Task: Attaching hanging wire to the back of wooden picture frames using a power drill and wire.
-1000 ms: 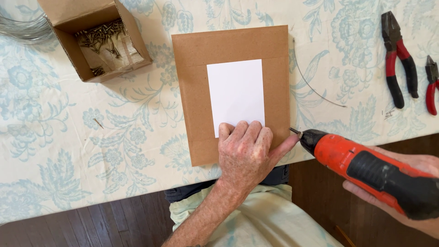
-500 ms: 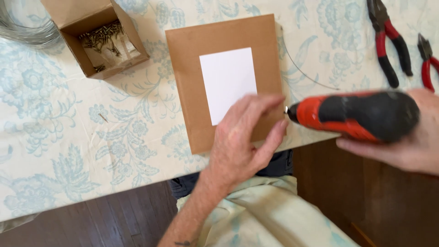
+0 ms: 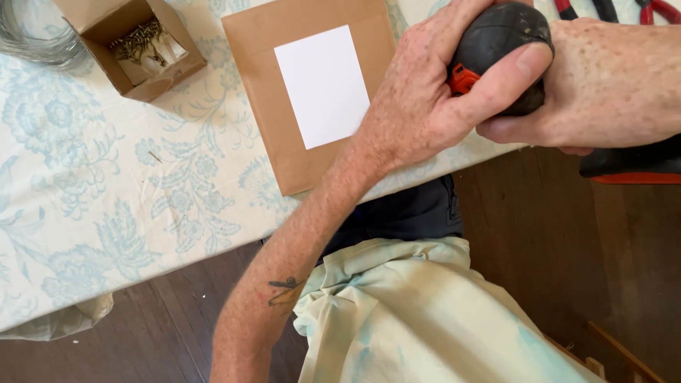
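Note:
A red and black cordless drill (image 3: 507, 50) is raised toward the camera, rear end up, over the table's near edge. My left hand (image 3: 425, 99) wraps around its black body, thumb across the back. My right hand (image 3: 603, 78) grips it from the right. The drill's battery base (image 3: 631, 167) shows below my right wrist. A brown paper-backed panel (image 3: 262, 78) with a white rectangular label (image 3: 323, 85) lies flat on the table just left of my hands.
An open cardboard box of small screws (image 3: 135, 46) sits at the back left beside a glass jar (image 3: 32, 32). Red-handled pliers (image 3: 603, 7) lie at the top right. A floral tablecloth (image 3: 106, 198) covers the table; dark wood floor lies below.
My left hand has left the brown panel and taken hold of the drill. The drill has been lifted and turned upright, closer to the camera. The view has shifted.

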